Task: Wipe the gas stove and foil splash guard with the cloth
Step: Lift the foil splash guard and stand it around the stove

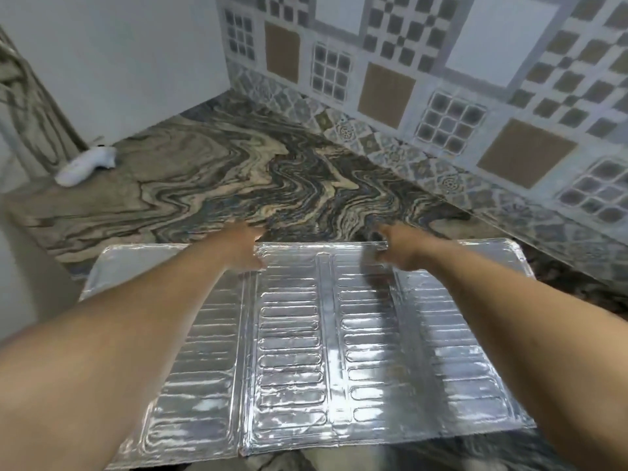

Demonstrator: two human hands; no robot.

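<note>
Your left hand (pixel 243 248) reaches to the far edge of the foil splash guard (pixel 292 321) and takes hold of it there, fingers over the top edge with the thumb on the near face; your right hand (pixel 396 249) does the same a little further along, its fingers curled over that same edge. Both hands look clamped on the foil, though motion blur softens the fingertips, so the exact pinch is hard to read. Your two bare forearms run in from the lower corners and cross the sheet on their way to its far edge.

You have the guard spread out flat or nearly flat over the countertop (pixel 210 178), its ribbed silver panels joined by folds that run away from you, the left panel angled slightly apart from the middle ones. It fills the near half of the view, and its near edge sits just short of the bottom of the frame.

Beyond it the swirled marble-pattern counter stretches to the patterned tile wall (pixel 424 79) at the back and right. At the far left, well apart from the foil, a white object (pixel 85 166) lies on the counter near a plain white wall (pixel 119 56)
</note>
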